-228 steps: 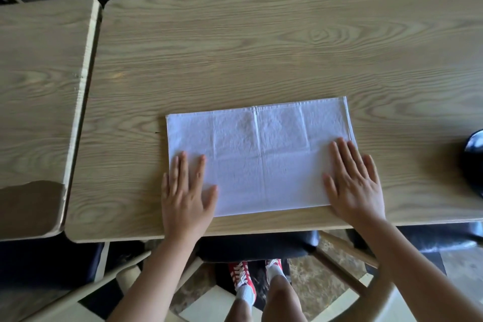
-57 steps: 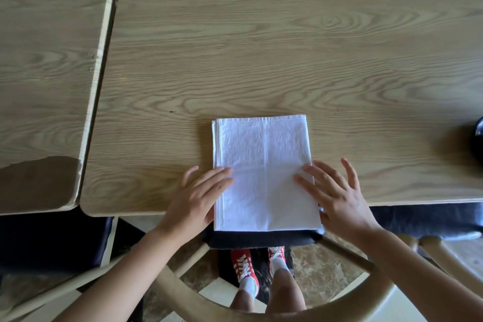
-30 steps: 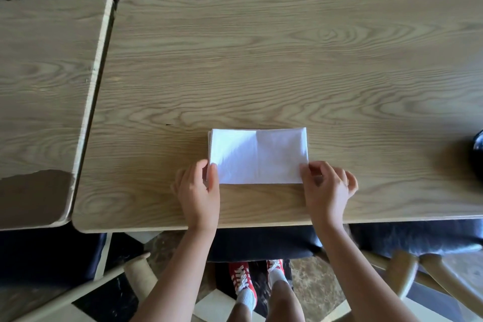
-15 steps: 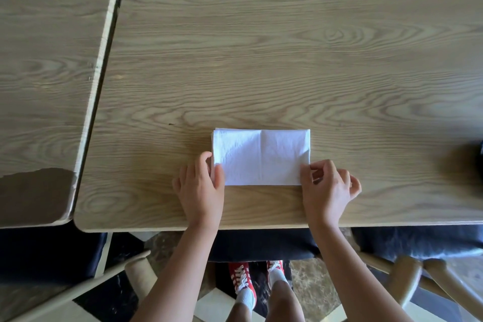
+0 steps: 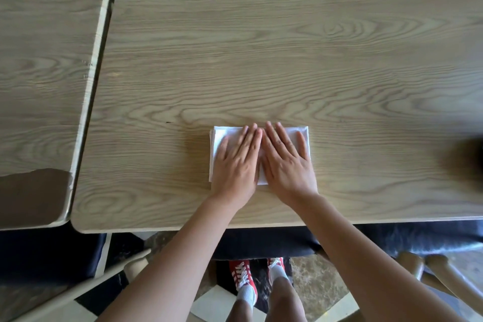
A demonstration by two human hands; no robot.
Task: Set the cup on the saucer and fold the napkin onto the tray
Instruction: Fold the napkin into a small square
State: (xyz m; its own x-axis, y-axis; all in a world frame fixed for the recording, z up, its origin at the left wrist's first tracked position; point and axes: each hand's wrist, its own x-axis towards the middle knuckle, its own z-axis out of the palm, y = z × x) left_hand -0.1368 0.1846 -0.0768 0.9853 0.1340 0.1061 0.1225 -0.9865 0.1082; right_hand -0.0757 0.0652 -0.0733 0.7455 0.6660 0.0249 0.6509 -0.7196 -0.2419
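- While half a second ago both hands were pinching the near corners of the white folded cloth napkin, the left hand and right hand now lie flat on top of it, fingers straight, grasping nothing, side by side and nearly touching.
- Since about two seconds ago the napkin has gone from a tall rectangle to a small compact one; it sits on the pale wood-grain table, toward 6 o'clock near the front edge.
- Pressing with open palms suggests the last crease is being flattened, so the folding looks nearly finished.
- No tray, cup or saucer can be made out; a dark blurred shape at 3 o'clock is too unclear to name.
- Moving the napkin onto the tray appears not yet done.
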